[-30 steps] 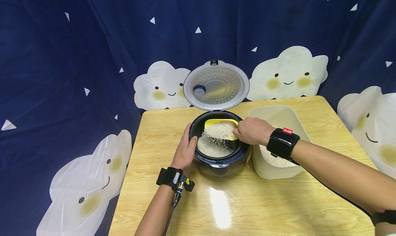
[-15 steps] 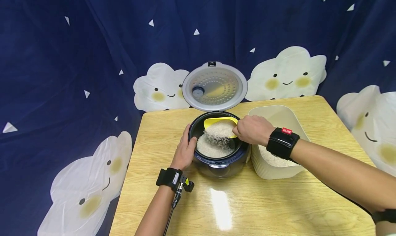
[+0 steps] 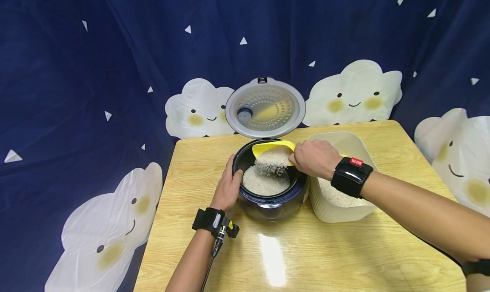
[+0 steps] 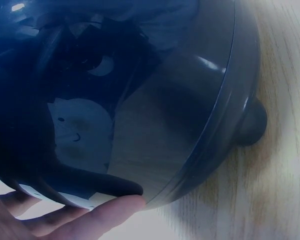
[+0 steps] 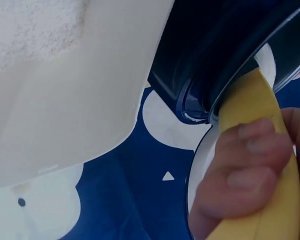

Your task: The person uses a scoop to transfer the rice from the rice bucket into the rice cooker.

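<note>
A: What is the right hand doing?

B: It's gripping the yellow scoop. In the right wrist view its fingers are curling round the handle, clamping on it.

A: And where is the scoop itself sitting?

B: Its bowl is hanging tilted over the inner pot of the rice cooker, with the handle crossing the rim on the right side. I can't tell whether the handle is touching that rim.

A: Is anything leaving the bowl?

B: Yes, rice is spilling off its lower edge in a loose curtain of grains. It's landing on the white heap that is covering the bottom of the pot. Plenty is remaining in the bowl.

A: How about the left hand?

B: It's resting against the cooker's left side. Its fingers are lying along the outer wall, fairly straight, and the thumb is standing apart from them near the rim.

A: What else is standing around?

B: The cooker's lid is standing raised behind the pot. A cream bin is sitting just beside the cooker on the right, holding more rice. Both are resting on the wooden surface, and a dark blue backdrop with smiling clouds is hanging behind.
</note>
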A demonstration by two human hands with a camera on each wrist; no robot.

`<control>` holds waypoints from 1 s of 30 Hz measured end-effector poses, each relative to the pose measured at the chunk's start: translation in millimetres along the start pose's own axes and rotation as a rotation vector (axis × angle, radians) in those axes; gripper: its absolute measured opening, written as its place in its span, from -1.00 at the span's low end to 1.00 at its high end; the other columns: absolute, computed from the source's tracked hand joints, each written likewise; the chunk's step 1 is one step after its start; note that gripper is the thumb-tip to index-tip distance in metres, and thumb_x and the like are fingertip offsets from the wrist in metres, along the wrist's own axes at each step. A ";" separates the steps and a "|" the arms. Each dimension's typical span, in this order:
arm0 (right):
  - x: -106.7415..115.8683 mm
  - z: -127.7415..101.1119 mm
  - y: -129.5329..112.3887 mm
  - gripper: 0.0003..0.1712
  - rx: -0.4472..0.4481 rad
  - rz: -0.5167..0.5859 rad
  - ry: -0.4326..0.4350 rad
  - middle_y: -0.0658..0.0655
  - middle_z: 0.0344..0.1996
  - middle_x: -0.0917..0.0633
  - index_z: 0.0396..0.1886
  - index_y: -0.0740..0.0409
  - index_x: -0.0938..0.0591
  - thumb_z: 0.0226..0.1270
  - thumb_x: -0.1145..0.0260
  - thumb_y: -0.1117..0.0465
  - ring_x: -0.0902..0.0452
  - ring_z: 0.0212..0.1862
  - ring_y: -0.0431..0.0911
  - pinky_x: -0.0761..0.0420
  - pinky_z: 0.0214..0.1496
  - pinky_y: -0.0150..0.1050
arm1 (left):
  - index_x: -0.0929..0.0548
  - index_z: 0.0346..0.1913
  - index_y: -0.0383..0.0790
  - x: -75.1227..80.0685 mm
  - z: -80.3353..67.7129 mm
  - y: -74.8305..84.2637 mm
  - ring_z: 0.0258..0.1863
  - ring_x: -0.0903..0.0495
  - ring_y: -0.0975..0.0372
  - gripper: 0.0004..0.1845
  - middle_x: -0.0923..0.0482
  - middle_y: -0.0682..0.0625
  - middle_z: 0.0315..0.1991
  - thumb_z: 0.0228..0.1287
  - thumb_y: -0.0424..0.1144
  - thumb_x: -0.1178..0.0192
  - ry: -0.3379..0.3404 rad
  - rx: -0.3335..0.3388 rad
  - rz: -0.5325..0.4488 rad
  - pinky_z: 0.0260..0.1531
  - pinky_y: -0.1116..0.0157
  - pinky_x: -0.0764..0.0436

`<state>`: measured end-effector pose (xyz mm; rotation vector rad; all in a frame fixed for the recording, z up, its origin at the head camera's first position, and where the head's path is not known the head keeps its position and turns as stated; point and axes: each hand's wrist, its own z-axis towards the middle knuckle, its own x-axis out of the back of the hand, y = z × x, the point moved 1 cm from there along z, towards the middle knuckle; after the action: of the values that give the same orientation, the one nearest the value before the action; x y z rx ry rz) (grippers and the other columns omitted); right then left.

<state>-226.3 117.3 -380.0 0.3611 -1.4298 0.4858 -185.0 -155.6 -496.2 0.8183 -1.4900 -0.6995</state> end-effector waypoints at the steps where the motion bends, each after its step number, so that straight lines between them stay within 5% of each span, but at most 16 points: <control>1: -0.4 0.3 0.3 -0.47 -0.005 -0.008 0.007 -0.05 -0.74 -0.30 -0.79 -0.03 -0.30 0.46 -0.12 0.13 -0.30 -0.68 -0.09 -0.43 -0.70 -0.05 | 0.09 0.66 0.40 0.0 0.3 -0.2 0.65 -0.17 -0.02 -0.35 -0.09 0.02 0.68 0.63 0.10 0.19 0.000 -0.001 0.002 0.59 -0.15 -0.25; 18: 6.5 2.7 3.2 -0.55 -0.028 -0.081 0.065 -0.02 -0.75 -0.35 -0.64 0.10 -0.41 0.50 -0.11 0.08 -0.33 -0.71 -0.07 -0.39 -0.76 -0.09 | 0.09 0.67 0.37 0.0 -1.0 -0.1 0.67 -0.12 0.04 -0.34 -0.04 0.06 0.70 0.62 0.12 0.19 -0.002 -0.014 -0.008 0.62 -0.11 -0.20; 30: 4.2 1.9 6.1 -0.57 -0.018 -0.171 0.123 0.04 -0.75 -0.43 -0.45 0.25 -0.49 0.53 -0.21 0.00 -0.42 -0.71 0.00 -0.53 -0.71 0.05 | 0.08 0.66 0.37 0.0 -0.1 -0.5 0.67 -0.12 0.03 -0.34 -0.06 0.06 0.69 0.64 0.07 0.17 0.001 -0.013 -0.012 0.62 -0.12 -0.19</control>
<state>-230.8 122.0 -375.8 0.4286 -1.2714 0.3498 -184.9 -155.9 -496.6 0.8178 -1.4795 -0.7175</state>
